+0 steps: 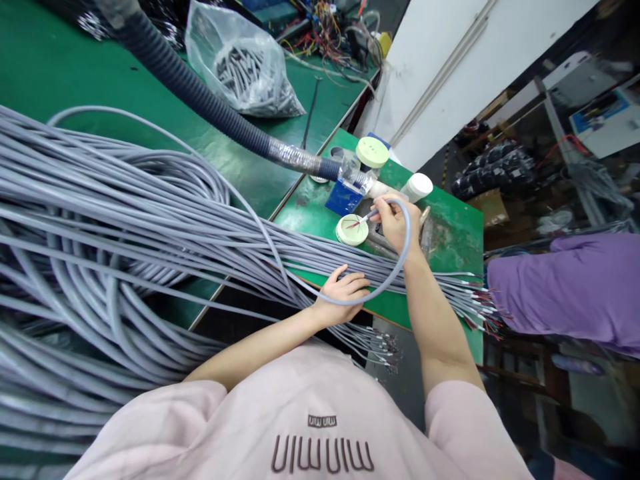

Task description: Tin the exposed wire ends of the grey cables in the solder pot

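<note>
My right hand (393, 220) pinches a grey cable (407, 243) close to its stripped end. The thin coloured wires at that end reach into a small round tub (352, 231) with a pale yellow-green inside. From my right hand the cable loops round and down, passing over my left hand. My left hand (343, 293) lies with fingers spread on a thick bundle of grey cables (300, 250). More cable ends with bare coloured wires (485, 303) stick out at the bundle's right end.
A dark corrugated hose (200, 100) runs down to a blue block (345, 193) beside the tub. Near it stand a yellow-lidded jar (373, 152) and a white bottle (419, 187). A plastic bag of short grey pieces (245, 70) lies behind. A person in purple (565, 293) is at the right.
</note>
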### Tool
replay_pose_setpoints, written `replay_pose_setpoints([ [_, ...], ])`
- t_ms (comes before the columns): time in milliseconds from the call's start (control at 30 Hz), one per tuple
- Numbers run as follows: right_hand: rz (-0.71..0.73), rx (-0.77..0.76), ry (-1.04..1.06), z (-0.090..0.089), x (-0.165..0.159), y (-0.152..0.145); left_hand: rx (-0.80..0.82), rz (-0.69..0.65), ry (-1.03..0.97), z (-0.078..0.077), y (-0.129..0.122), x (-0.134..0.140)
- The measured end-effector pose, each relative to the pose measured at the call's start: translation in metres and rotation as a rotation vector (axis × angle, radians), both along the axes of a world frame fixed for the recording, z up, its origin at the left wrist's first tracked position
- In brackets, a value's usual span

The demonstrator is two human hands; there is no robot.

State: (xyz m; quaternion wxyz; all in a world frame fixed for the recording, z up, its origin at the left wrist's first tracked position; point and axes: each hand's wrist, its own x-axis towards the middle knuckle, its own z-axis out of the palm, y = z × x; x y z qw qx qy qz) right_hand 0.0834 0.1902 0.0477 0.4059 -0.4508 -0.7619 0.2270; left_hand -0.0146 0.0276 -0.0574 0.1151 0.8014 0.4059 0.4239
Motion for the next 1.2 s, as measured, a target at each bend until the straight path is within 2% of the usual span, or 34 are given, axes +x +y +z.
replay_pose_setpoints([
  [433,0.001,-0.019,-0.032,-0.008,0.001,0.003,-0.034,-0.016,-0.008,-0.001,0.0,0.0],
  [633,-0.018,0.049,-0.052,0.019,0.01,-0.007,-0.006,-0.003,0.029,0.001,0.0,-0.001],
  [733,-0.079,0.098,-0.082,0.033,0.026,-0.011,-0.025,-0.003,0.043,0.002,0.0,-0.001],
  [833,-0.147,0.123,-0.121,0.039,0.048,-0.009,-0.046,-0.001,0.055,0.003,0.0,-0.002],
  [1033,-0.221,0.151,-0.189,0.032,0.087,0.008,-0.007,0.017,0.045,0.002,0.0,0.0],
  [1200,-0.273,0.134,-0.2,0.021,0.101,0.024,0.034,0.025,0.017,0.0,0.0,0.0],
])
